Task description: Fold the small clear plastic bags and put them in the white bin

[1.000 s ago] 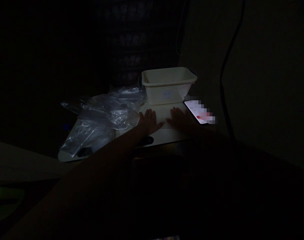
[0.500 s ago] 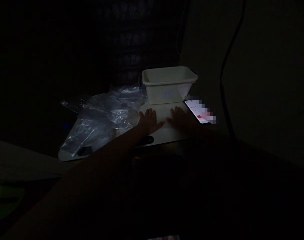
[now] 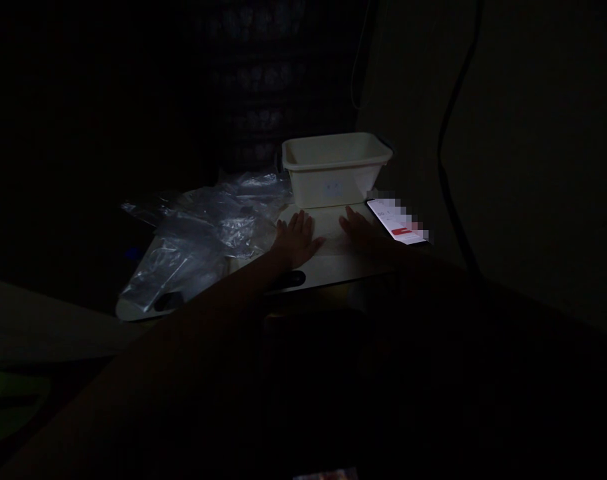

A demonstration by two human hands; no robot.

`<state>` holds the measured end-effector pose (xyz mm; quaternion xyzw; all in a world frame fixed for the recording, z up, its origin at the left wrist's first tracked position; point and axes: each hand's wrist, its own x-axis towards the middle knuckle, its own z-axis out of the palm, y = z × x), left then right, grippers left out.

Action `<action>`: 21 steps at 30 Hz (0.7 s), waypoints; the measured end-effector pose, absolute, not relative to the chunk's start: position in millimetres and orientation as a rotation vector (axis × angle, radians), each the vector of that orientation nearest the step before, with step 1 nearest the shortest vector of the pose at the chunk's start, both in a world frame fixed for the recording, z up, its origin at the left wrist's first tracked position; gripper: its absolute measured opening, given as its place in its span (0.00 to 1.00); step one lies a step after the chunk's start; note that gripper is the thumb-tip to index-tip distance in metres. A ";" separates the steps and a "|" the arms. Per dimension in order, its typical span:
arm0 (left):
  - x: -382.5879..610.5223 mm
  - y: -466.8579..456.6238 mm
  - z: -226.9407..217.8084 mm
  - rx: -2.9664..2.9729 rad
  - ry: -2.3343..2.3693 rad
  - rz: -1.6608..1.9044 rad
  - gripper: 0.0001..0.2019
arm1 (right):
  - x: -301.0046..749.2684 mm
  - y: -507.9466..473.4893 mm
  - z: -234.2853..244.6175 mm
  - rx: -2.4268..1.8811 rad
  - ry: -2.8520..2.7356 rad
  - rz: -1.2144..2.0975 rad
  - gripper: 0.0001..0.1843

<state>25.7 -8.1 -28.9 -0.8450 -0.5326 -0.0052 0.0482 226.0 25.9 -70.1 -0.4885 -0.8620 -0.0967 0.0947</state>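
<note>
Left hand (image 3: 297, 238): I see it flat on the table (image 3: 328, 267), fingers spread, empty.
Right hand (image 3: 360, 230): palm down, fingers open, beside the phone (image 3: 397, 223).

We are seeing a cream plastic tub (image 3: 336, 170) looking smooth and matt, crinkled clear plastic bags (image 3: 208, 230) catching glossy glints on its left, a glass-fronted phone (image 3: 397, 222) glowing on its right, and a smooth pale tabletop (image 3: 333, 263) showing a dull sheen.

Scene very dark. Phone (image 3: 397, 221) screen blurred, unreadable. Right hand (image 3: 360, 230) and its forearm mostly lost in shadow. Contents under crumpled plastic bags (image 3: 208, 230) indistinct. Far left side black; near table edge (image 3: 333, 279) fades out.
</note>
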 end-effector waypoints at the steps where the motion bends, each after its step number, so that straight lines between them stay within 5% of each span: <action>1: 25.1 -9.7 -25.8 -2.605 -1.530 -0.057 0.30 | 224.6 24.9 -64.6 -1.471 -2.559 -0.259 0.22; 8: 38.9 -31.7 -2.2 -2.907 -0.913 0.100 0.17 | 211.1 12.2 -43.0 -1.544 -2.499 -0.303 0.22; 21: 56.4 -40.0 -2.2 -2.901 -1.059 0.193 0.14 | 208.4 4.9 -46.1 -1.491 -2.508 -0.337 0.20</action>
